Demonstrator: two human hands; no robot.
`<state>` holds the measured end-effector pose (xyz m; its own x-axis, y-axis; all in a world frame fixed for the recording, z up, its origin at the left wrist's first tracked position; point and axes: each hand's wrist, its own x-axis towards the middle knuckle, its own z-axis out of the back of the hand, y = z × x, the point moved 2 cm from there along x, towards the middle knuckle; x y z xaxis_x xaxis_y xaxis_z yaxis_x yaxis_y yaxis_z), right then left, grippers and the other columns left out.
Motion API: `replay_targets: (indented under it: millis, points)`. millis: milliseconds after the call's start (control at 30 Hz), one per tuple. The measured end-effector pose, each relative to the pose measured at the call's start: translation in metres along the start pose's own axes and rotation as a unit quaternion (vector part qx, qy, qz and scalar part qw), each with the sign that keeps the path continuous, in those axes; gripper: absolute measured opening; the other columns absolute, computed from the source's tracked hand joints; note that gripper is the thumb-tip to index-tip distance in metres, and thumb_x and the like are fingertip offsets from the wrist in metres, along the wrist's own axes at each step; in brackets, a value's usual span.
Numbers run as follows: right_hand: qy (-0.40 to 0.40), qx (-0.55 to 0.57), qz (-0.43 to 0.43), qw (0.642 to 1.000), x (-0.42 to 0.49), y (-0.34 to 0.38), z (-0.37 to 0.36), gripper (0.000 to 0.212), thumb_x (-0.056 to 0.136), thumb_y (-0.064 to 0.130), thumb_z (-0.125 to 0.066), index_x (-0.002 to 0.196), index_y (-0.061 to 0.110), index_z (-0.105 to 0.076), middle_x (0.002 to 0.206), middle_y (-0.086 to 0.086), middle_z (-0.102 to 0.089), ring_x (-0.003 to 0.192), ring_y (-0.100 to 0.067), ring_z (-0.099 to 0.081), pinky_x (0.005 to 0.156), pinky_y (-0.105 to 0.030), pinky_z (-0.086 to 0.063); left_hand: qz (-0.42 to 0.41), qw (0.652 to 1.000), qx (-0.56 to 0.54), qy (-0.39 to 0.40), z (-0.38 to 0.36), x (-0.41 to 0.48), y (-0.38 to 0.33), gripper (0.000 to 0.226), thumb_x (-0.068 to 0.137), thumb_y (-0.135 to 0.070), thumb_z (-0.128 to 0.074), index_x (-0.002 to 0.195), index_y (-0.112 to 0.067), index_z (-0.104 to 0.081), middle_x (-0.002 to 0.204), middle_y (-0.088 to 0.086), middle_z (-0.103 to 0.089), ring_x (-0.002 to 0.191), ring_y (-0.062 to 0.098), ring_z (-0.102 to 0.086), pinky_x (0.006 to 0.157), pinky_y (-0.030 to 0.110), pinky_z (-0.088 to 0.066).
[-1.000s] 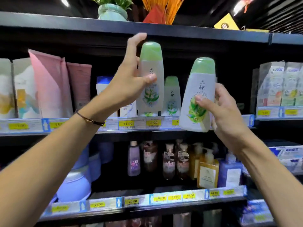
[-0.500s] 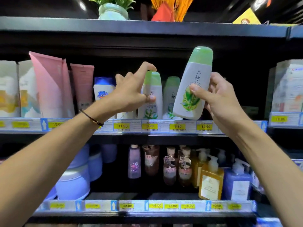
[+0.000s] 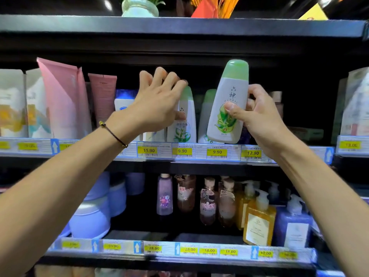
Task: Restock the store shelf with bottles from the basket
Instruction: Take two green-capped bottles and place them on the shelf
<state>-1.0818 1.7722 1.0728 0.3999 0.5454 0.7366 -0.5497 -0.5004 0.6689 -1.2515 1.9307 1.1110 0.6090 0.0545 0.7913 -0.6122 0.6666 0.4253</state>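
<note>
Green-capped bottle [image 3: 229, 104], cap up and tilted right, gripped by right hand [image 3: 259, 118]; left hand [image 3: 157, 104] released.

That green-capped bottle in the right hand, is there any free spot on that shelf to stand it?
The clearest gap is the dark stretch right of the right hand, above the 12.90 tag, though something dim stands at its back. Left of the held bottle it is crowded: two shelved green-capped bottles, the left hand, then pink tubes.

held bottle [image 3: 229, 102]: white, green cap, tilted | shelved bottle [image 3: 184, 120]: upright on shelf [image 3: 199, 158]
</note>
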Motion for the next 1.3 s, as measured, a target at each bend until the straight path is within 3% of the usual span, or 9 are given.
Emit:
replay_targets:
  millis: [133,267,400,467,600,700,1033,1200,1300]
  points:
    - [0.003,-0.010,-0.007,1.000,0.004,0.000,-0.003,0.036,0.092,0.012,-0.071,0.122,0.012,-0.051,0.107,-0.004,-0.074,0.094,-0.012,-0.074,0.075,-0.027,-0.058,-0.002,0.999,0.029,0.012,-0.003,-0.001,0.002,0.081,0.088,-0.059,-0.061,0.147,-0.011,-0.034,0.139,0.008,-0.043,0.126,0.034,-0.034,0.092,0.047,-0.028]
    - [0.003,-0.013,-0.016,1.000,0.008,0.001,-0.003,0.036,0.092,0.013,-0.071,0.123,0.013,-0.050,0.107,-0.003,-0.074,0.094,-0.011,-0.074,0.076,-0.029,-0.058,0.013,1.000,0.013,0.002,-0.005,-0.011,0.002,0.088,0.090,-0.053,-0.063,0.157,-0.014,-0.021,0.147,0.006,-0.039,0.132,0.033,-0.033,0.095,0.048,-0.027]
    - [-0.008,-0.054,-0.005,0.999,0.011,-0.002,-0.007,0.037,0.091,0.016,-0.073,0.121,0.013,-0.052,0.111,-0.002,-0.069,0.092,-0.002,-0.070,0.076,-0.024,-0.058,0.075,0.984,-0.077,-0.143,0.007,-0.045,-0.004,0.053,0.095,-0.028,-0.057,0.144,-0.016,-0.045,0.143,0.004,-0.048,0.128,0.032,-0.041,0.094,0.045,-0.030]
    - [-0.012,-0.086,0.001,0.996,0.010,-0.003,-0.011,0.036,0.091,0.019,-0.073,0.120,0.014,-0.052,0.107,0.001,-0.067,0.086,0.002,-0.068,0.071,-0.020,-0.056,0.105,0.973,-0.117,-0.170,0.006,-0.075,-0.015,0.037,0.096,-0.023,-0.052,0.131,-0.014,-0.055,0.133,0.008,-0.053,0.117,0.034,-0.046,0.091,0.045,-0.034]
    - [-0.010,-0.144,-0.014,0.989,0.009,-0.009,-0.019,0.032,0.091,0.026,-0.074,0.114,0.017,-0.054,0.099,0.004,-0.068,0.091,-0.015,-0.069,0.084,-0.041,-0.059,0.122,0.979,-0.106,-0.125,-0.020,-0.129,-0.032,0.031,0.098,-0.029,-0.052,0.119,-0.008,-0.061,0.121,0.013,-0.057,0.105,0.038,-0.051,0.087,0.049,-0.043]
    - [-0.003,-0.185,-0.029,0.982,0.008,-0.015,-0.023,0.032,0.088,0.029,-0.076,0.109,0.017,-0.055,0.098,0.003,-0.068,0.089,-0.017,-0.069,0.086,-0.048,-0.058,0.116,0.979,-0.106,-0.132,-0.033,-0.144,-0.030,0.030,0.099,-0.027,-0.053,0.116,-0.005,-0.064,0.116,0.015,-0.059,0.100,0.037,-0.051,0.089,0.047,-0.045]
    - [0.002,-0.319,-0.036,0.947,0.004,-0.019,-0.024,0.043,0.087,0.036,-0.076,0.113,0.013,-0.050,0.114,-0.007,-0.064,0.103,-0.026,-0.062,0.090,-0.046,-0.052,0.128,0.968,-0.130,-0.173,-0.047,-0.154,-0.037,0.037,0.099,-0.018,-0.053,0.130,0.000,-0.062,0.119,0.019,-0.057,0.108,0.040,-0.049,0.105,0.046,-0.039]
    - [0.024,-0.373,-0.026,0.927,-0.002,-0.019,-0.025,0.033,0.094,0.038,-0.066,0.108,0.016,-0.045,0.114,-0.007,-0.056,0.104,-0.027,-0.054,0.081,-0.040,-0.043,0.139,0.965,-0.136,-0.175,-0.047,-0.153,-0.039,0.039,0.098,-0.018,-0.048,0.130,-0.001,-0.062,0.121,0.019,-0.057,0.110,0.039,-0.048,0.107,0.047,-0.040]
    - [0.024,-0.408,-0.029,0.912,-0.009,-0.019,-0.025,0.037,0.097,0.044,-0.059,0.115,0.014,-0.047,0.114,-0.006,-0.050,0.109,-0.031,-0.052,0.082,-0.041,-0.041,0.143,0.966,-0.132,-0.172,-0.047,-0.152,-0.040,0.038,0.098,-0.018,-0.047,0.129,-0.001,-0.061,0.120,0.019,-0.057,0.110,0.038,-0.048,0.107,0.046,-0.040]
